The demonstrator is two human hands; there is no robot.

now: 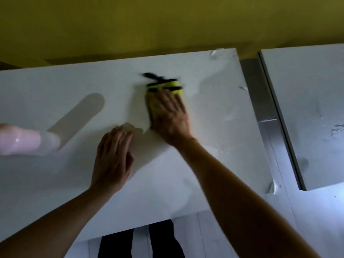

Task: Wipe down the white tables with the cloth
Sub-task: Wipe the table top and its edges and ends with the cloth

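Head view, right hand: the right hand (168, 116) lies with straight fingers flat on the yellow-green soft cloth with black edge strips (163, 90) and presses it down; it does not curl around it.
Head view, cloth place: under the right palm and fingers, on the far middle part of the near white flat table (55, 183); its black strips stick out beyond the fingertips.
Head view, left hand: the left hand (113, 157) rests flat and relaxed on the same table, near the right wrist, holding nothing.
Head view, other things: a pale pink glossy plastic bottle (20, 139) stands well left of the left hand; a second white table (307, 112) is well right of the pressing hand, across a gap.
Handling: the cloth seems light, limp and easy to bunch, so I judge that a flat palm on its middle is the best hold; the table looks smooth, perhaps slippery.
Writing: no brand or label can be read; the picture is blurred.
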